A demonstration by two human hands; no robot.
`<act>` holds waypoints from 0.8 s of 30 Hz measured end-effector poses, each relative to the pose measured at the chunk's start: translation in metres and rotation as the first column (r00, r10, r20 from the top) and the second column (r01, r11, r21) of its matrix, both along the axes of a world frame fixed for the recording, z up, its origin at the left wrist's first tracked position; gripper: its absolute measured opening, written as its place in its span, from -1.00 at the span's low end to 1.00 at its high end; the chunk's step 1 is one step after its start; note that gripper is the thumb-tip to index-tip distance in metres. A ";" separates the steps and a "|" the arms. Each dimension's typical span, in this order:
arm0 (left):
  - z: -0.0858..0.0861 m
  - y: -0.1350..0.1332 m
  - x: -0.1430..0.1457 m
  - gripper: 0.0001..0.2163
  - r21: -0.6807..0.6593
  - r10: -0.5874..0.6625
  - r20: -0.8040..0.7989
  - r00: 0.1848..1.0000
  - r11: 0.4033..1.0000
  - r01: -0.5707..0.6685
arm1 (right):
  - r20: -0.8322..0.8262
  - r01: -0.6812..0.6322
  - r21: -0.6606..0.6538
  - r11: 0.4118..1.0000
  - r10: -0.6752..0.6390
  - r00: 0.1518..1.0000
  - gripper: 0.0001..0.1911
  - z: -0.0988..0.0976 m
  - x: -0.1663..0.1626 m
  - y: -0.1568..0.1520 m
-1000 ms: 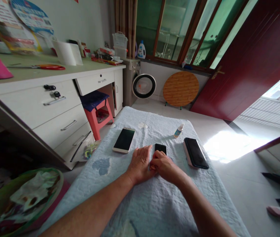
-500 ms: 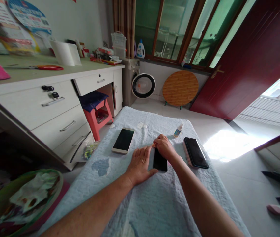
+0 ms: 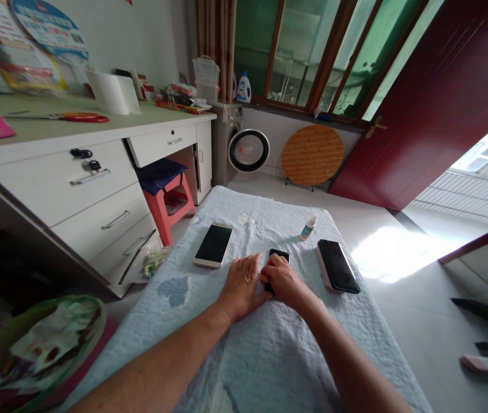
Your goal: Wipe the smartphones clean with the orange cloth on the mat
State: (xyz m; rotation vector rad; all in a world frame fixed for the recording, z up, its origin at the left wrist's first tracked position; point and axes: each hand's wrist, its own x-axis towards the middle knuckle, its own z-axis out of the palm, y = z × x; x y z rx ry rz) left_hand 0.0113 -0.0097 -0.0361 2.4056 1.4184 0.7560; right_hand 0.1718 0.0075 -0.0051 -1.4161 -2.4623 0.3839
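A black smartphone (image 3: 279, 253) lies face up on the light blue quilted cover, mostly hidden under my right hand (image 3: 282, 280). The fingers of that hand are curled together and pressed on the left side of the screen; a small orange bit shows at their tips, too small to name. My left hand (image 3: 240, 288) lies flat at the phone's left side, fingers stretched out, thumb pointing to its lower edge. Left of it rests a white-framed smartphone (image 3: 213, 245). To the right are a phone in a dark flip case (image 3: 339, 266) and a small spray bottle (image 3: 308, 228), upright.
The quilted cover (image 3: 175, 355) spreads over a low surface beneath the phones. A white desk (image 3: 84, 195) with drawers stands left, a pink stool (image 3: 169, 201) beside it. At lower left is a bin (image 3: 97, 330) with crumpled paper. A washing machine (image 3: 227, 143) has its door open.
My right hand has slid down along the phone toward me, uncovering the top of the screen and covering its lower part. My left hand has stayed nearly in place.
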 end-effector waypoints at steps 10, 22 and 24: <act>0.003 -0.002 0.000 -0.29 -0.008 -0.017 0.002 1.000 1.000 0.017 | -0.133 0.046 0.026 0.999 -0.042 0.990 -0.79 -0.003 -0.001 -0.026; 0.008 0.000 -0.001 -0.49 -0.030 -0.087 -0.142 0.986 0.996 0.084 | -0.160 0.340 0.095 0.936 -0.323 0.933 -0.74 -0.011 0.024 0.001; 0.009 -0.001 -0.001 -0.50 -0.026 -0.090 -0.134 0.987 0.996 0.087 | -0.144 0.409 0.091 0.908 -0.394 0.908 -0.74 -0.013 0.028 0.003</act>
